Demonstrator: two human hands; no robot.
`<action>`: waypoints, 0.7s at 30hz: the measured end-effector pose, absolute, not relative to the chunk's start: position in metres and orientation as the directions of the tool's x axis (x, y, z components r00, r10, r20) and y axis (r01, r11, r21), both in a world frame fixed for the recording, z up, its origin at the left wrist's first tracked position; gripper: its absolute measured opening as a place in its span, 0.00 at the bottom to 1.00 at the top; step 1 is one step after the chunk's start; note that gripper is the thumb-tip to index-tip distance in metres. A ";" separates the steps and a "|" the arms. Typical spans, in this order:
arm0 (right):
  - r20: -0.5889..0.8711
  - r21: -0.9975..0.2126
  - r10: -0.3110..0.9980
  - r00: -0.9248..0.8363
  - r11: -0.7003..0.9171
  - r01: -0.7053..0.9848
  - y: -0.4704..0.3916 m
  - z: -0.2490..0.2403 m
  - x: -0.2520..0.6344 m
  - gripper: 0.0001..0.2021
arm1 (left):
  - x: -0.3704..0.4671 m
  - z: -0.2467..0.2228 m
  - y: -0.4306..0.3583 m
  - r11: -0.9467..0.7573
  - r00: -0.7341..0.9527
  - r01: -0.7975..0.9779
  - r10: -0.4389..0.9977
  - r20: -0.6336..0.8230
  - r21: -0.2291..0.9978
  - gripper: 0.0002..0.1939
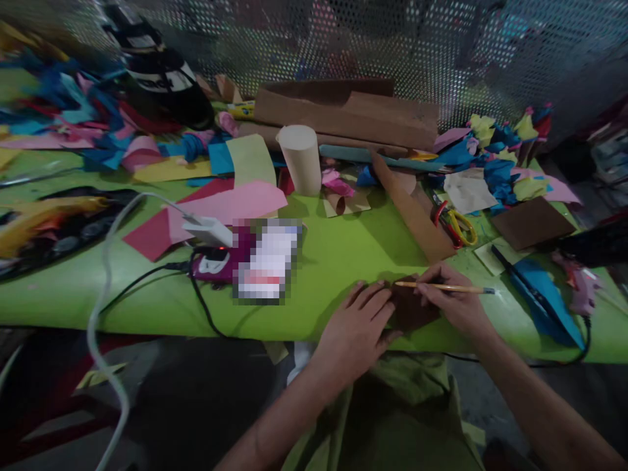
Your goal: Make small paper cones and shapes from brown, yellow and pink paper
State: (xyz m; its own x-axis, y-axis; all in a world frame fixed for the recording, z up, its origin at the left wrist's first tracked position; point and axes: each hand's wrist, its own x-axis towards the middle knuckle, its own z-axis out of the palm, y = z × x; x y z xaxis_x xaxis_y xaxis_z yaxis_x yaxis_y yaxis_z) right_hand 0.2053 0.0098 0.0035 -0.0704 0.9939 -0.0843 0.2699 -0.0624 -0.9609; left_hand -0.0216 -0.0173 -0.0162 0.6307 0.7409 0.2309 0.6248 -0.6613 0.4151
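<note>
A small dark brown piece of paper [415,311] lies at the front edge of the green table [343,242]. My left hand [360,324] rests at its left side, fingers spread and lying flat, with nothing gripped. In my right hand [449,297] a wooden pencil [458,288] is pinched between thumb and fingers; its tip points left, over the brown paper, and its dark end points right. The right hand's lower fingers touch the paper's right side.
A blurred phone [269,261] and a purple power strip [216,265] with cables lie left. Behind stand a cream cup [300,160] and brown paper rolls [343,114]. Scissors [458,226], blue paper [544,301] and a pink glue gun [583,288] are right.
</note>
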 end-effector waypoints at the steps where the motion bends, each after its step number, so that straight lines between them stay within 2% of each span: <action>1: -0.084 -0.959 0.994 -0.070 -0.062 0.276 0.010 0.003 0.206 0.09 | -0.022 -0.017 -0.017 -0.662 0.628 0.622 0.741 0.238 0.418 0.21; 6: -0.058 -0.942 0.995 -0.081 -0.027 0.336 0.010 0.004 0.205 0.07 | -0.023 -0.017 -0.017 -0.660 0.626 0.618 0.742 0.241 0.427 0.18; 14: -0.136 -0.930 0.985 -0.110 -0.088 0.357 0.004 0.014 0.208 0.07 | -0.023 -0.015 -0.016 -0.652 0.627 0.618 0.746 0.224 0.440 0.20; 21: -0.136 -0.901 0.974 -0.179 -0.047 0.430 -0.007 0.020 0.213 0.06 | -0.023 -0.013 -0.017 -0.645 0.626 0.619 0.750 0.214 0.448 0.20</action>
State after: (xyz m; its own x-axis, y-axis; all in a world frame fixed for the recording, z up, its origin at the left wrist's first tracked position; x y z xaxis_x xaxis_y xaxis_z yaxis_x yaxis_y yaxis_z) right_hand 0.2126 -0.0073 0.0203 -0.1791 0.9743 -0.1365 0.4303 -0.0472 -0.9014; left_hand -0.0229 -0.0166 -0.0133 0.6258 0.7500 0.2142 0.6194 -0.6448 0.4480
